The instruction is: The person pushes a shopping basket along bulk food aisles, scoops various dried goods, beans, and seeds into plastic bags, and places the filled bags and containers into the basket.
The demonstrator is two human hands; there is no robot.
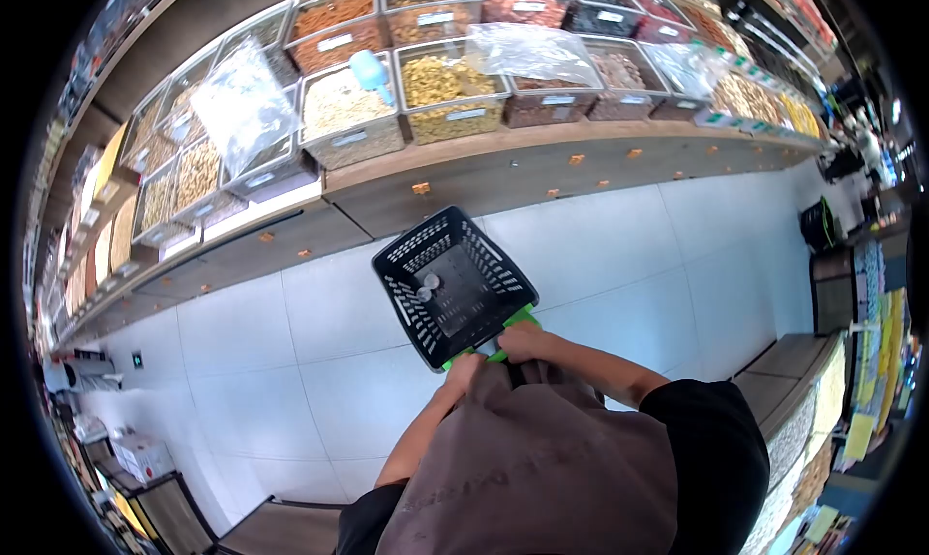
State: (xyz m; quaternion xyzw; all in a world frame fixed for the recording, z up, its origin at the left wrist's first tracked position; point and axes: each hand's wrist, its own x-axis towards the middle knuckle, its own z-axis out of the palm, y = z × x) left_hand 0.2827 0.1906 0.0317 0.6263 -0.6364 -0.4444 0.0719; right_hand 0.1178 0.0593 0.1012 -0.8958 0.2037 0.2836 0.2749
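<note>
Black plastic with slotted sides: basket (460, 313) sat directly ahead of both hands, on the counter side, its near edge right by the knuckles. Left hand (467, 369) was curled round the green handle (496, 355) near the basket's near left corner. Right hand (521, 342) gripped the same handle farther right, just beside the near right corner. Both fists narrow; fingertips hidden. Couldn't tell whether the basket hung or stood on the tiled floor (348, 303).

Contents: a few small clear round items (429, 284), lying toward the basket's left wall. Too small to identify.

Both hands were close to the front of the brown apron (552, 468), with forearms angled in from black sleeves (711, 439).

Beyond the basket, well apart from it, the wooden counter (571, 132) carried bins of dry food. Blue scoop (368, 71) rested in the bin of pale flakes (339, 110); yellow pieces (445, 81) filled the bin to its right. Clear plastic sheet (532, 52) lay across bins farther right.
</note>
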